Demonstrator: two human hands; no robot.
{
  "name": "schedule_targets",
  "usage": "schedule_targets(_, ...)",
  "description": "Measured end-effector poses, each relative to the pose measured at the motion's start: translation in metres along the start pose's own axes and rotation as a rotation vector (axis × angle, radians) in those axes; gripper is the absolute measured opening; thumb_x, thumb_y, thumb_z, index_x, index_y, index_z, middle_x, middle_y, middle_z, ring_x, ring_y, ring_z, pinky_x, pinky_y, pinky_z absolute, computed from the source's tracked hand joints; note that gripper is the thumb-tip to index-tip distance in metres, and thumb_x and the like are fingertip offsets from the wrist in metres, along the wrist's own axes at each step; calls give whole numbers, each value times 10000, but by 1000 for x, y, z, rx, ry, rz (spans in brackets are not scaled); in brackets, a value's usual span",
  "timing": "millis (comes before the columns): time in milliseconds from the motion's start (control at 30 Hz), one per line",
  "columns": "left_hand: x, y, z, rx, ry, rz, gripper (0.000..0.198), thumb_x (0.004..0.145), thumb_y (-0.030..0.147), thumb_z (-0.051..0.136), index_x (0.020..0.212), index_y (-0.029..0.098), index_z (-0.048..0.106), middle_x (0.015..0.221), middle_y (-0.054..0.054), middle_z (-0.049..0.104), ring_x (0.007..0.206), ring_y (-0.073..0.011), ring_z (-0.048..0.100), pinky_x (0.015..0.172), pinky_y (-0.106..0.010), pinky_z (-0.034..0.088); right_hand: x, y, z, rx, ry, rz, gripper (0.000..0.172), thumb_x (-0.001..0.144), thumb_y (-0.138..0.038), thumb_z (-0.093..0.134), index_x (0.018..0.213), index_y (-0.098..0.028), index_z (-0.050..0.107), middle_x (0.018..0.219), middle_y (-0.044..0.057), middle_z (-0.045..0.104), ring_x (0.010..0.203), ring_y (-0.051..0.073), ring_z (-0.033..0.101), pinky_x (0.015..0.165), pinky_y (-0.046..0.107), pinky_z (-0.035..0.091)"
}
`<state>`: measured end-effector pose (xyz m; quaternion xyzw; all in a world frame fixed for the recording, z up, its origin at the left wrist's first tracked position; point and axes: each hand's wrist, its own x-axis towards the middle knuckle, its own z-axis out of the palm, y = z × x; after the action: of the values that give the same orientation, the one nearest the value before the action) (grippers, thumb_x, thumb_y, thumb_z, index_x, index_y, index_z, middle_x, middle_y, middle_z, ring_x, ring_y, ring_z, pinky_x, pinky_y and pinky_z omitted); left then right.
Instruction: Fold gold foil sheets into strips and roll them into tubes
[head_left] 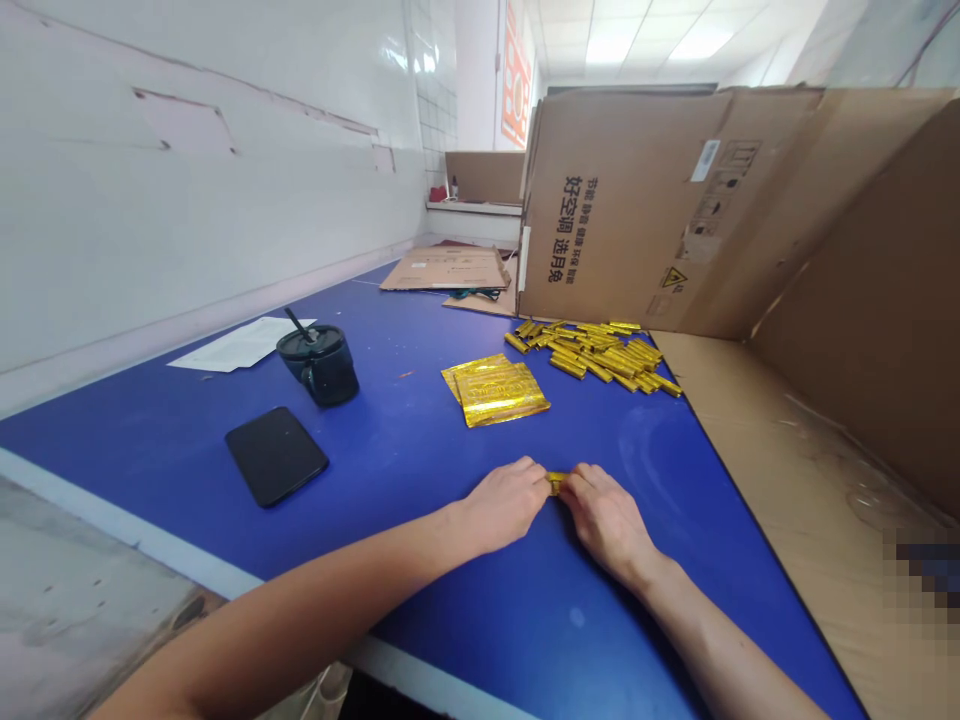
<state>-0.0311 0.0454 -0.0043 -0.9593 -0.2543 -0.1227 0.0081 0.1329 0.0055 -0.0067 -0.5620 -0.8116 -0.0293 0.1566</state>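
Near the front middle of the blue table, my left hand (510, 502) and my right hand (606, 515) meet around a small gold foil piece (556, 481). The fingers of both hands are closed on its two ends, and only its middle shows between them. Just beyond my hands lie flat gold foil sheets (501, 393), overlapping one another. Farther back to the right is a loose heap of gold foil rolls (600, 352), narrow and tightly rolled.
A dark lidded mug (328, 368) and a black tablet-like slab (276, 455) sit on the table (397, 440) at left, with white paper (232, 345) behind. A large cardboard box (637, 210) stands at the back right. Flat cardboard (446, 268) lies at the far end.
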Motion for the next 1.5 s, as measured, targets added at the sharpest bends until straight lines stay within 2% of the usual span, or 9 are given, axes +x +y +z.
schedule_targets(167, -1, 0, 4, -169, 61, -142, 204, 829, 115, 359, 816, 136, 561, 890, -52, 540, 850, -154, 461, 791, -271, 407, -4, 7, -5, 154, -38, -20, 107, 789, -218, 468, 794, -195, 573, 779, 41, 539, 734, 168, 486, 671, 286, 395)
schedule_targets(300, -1, -1, 7, -283, 107, -241, 174, 816, 124, 392, 822, 137, 565, 923, -35, 527, 853, -143, 456, 794, -253, 409, -5, 14, -7, 235, -40, 8, 186, 808, -187, 416, 799, -221, 598, 759, 35, 551, 726, 167, 497, 661, 287, 405)
schedule_targets(433, 0, -2, 5, -298, 99, -213, 200, 826, 129, 379, 789, 138, 575, 908, -36, 516, 841, -138, 455, 800, -257, 401, -1, 16, -5, 293, -66, 59, 214, 808, -188, 393, 813, -224, 604, 761, 30, 580, 744, 168, 519, 675, 281, 409)
schedule_targets(567, 0, -4, 1, -279, 64, -170, 193, 823, 144, 398, 792, 144, 589, 881, -34, 518, 838, -143, 452, 807, -270, 391, 4, 15, -5, 325, -56, 187, 182, 763, -182, 434, 892, -209, 560, 803, 20, 611, 753, 166, 536, 683, 277, 406)
schedule_targets(733, -1, -6, 1, -288, 65, -164, 155, 798, 123, 427, 815, 151, 579, 899, -30, 518, 862, -145, 454, 819, -275, 385, 7, 14, -4, 301, -79, 236, 133, 737, -180, 442, 795, -222, 553, 730, -4, 605, 704, 159, 529, 629, 259, 389)
schedule_targets(867, -5, -10, 4, -342, 106, -219, 99, 759, 134, 494, 830, 161, 558, 952, -26, 508, 906, -150, 454, 839, -281, 379, 9, 14, -4, 288, -90, 215, 158, 735, -160, 432, 754, -221, 576, 739, -1, 612, 719, 157, 526, 646, 254, 381)
schedule_targets(1033, -5, -13, 4, -411, 117, -317, 31, 745, 171, 535, 733, 160, 561, 920, -19, 530, 885, -140, 480, 827, -264, 382, 10, 13, -5, 282, -104, 214, 179, 734, -162, 436, 789, -227, 593, 768, 3, 620, 730, 153, 530, 656, 247, 377)
schedule_targets(1200, -2, -12, 1, -357, 72, -378, 133, 777, 180, 479, 690, 165, 577, 919, -15, 538, 873, -127, 485, 805, -239, 379, 10, 11, -8, 247, -120, 206, 184, 732, -146, 418, 756, -226, 582, 738, -6, 606, 714, 144, 523, 649, 237, 367)
schedule_targets(1500, 7, -10, 0, -212, 18, -455, 144, 731, 192, 468, 601, 167, 527, 741, -22, 522, 742, -172, 462, 658, -303, 361, 11, 9, -6, 233, -129, 226, 160, 702, -117, 418, 694, -213, 546, 726, -5, 576, 699, 129, 520, 624, 219, 346)
